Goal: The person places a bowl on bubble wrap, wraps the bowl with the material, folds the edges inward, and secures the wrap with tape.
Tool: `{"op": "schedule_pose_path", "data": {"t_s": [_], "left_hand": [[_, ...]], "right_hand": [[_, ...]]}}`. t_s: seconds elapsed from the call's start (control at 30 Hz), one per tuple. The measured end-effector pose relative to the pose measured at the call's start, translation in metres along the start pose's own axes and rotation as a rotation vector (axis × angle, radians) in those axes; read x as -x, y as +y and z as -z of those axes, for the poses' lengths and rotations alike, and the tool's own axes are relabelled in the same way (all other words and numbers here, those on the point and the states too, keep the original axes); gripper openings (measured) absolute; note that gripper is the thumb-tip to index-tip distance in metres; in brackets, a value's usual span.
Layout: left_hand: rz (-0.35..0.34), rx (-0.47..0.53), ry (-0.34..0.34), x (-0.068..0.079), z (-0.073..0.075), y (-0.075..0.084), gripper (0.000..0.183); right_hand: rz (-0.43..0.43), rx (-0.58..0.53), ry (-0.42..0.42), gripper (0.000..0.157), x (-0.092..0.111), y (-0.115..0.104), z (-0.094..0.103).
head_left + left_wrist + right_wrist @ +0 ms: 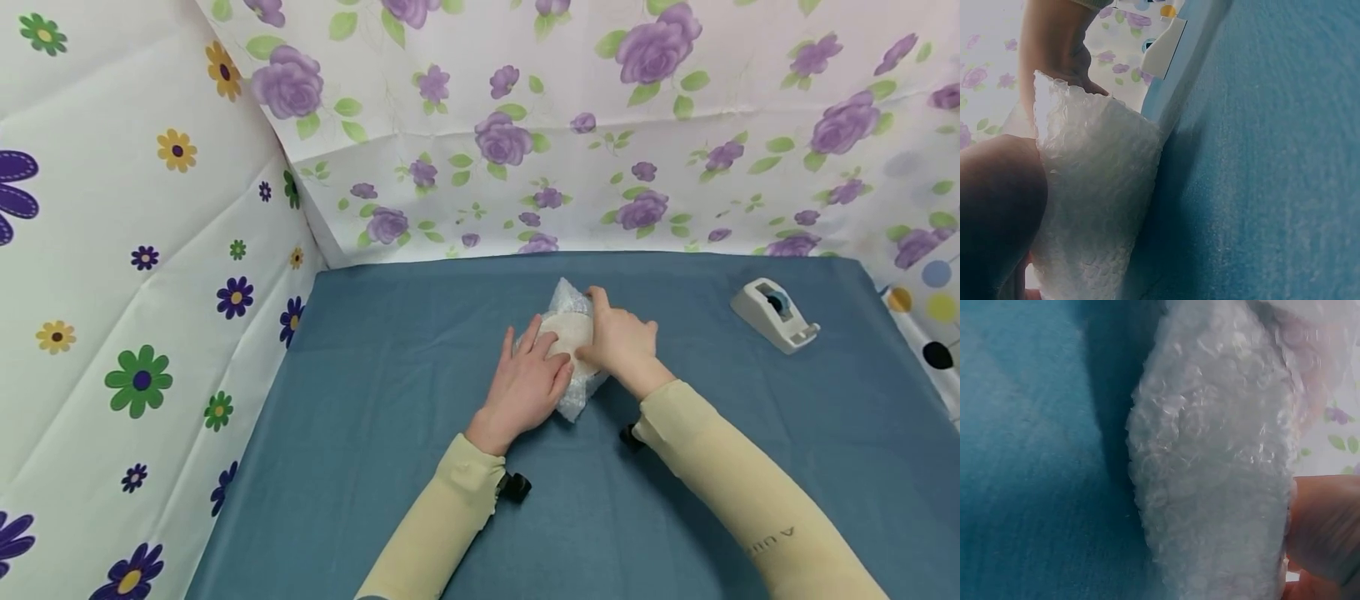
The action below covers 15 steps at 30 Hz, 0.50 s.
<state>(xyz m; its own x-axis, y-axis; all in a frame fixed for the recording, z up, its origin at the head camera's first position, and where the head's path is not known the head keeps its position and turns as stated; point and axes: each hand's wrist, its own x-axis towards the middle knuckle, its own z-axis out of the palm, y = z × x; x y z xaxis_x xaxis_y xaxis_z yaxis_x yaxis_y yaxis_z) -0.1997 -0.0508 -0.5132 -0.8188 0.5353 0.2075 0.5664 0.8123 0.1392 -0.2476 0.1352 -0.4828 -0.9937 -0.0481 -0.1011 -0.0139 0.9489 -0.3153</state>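
Note:
A round, flat cream-coloured thing lies in clear bubble wrap near the back middle of the table; its kind cannot be told. My left hand rests on its top with fingers spread. On the other side my right hand grips the edge of the wrapped thing, thumb at the near side and index finger at the far side. In the left wrist view the bubble wrap tapers to a loose end. Crinkled bubble wrap fills the middle of the right wrist view.
A white tape dispenser with a blue-rimmed roll stands at the back right. Blue cloth covers the table. Flowered sheets hang behind and to the left.

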Motion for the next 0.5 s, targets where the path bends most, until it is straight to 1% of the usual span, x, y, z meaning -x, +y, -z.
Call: {"op": "schedule_pose_path", "data": {"t_s": [0.1, 0.17, 0.23, 0.37, 0.43, 0.5], "left_hand": [[0.003, 0.005, 0.003, -0.001, 0.0, 0.001, 0.045], [0.007, 0.006, -0.001, -0.001, 0.001, 0.001, 0.045], [0.011, 0.004, -0.008, -0.001, 0.001, 0.002, 0.046], [0.012, -0.006, -0.008, 0.0, 0.002, 0.002, 0.045], [0.012, -0.008, -0.003, 0.001, 0.003, 0.002, 0.045], [0.011, -0.009, 0.001, 0.001, 0.002, 0.002, 0.044]], "right_hand": [[-0.015, -0.003, -0.062, 0.098, -0.004, 0.0, 0.004], [-0.007, -0.019, -0.113, 0.096, -0.006, 0.003, 0.006], [0.017, -0.061, -0.174, 0.095, -0.007, 0.008, 0.008], [0.085, -0.196, -0.286, 0.093, -0.011, 0.022, 0.012], [0.111, -0.244, -0.318, 0.094, -0.013, 0.027, 0.014], [0.118, -0.261, -0.329, 0.095, -0.014, 0.03, 0.014]]}}
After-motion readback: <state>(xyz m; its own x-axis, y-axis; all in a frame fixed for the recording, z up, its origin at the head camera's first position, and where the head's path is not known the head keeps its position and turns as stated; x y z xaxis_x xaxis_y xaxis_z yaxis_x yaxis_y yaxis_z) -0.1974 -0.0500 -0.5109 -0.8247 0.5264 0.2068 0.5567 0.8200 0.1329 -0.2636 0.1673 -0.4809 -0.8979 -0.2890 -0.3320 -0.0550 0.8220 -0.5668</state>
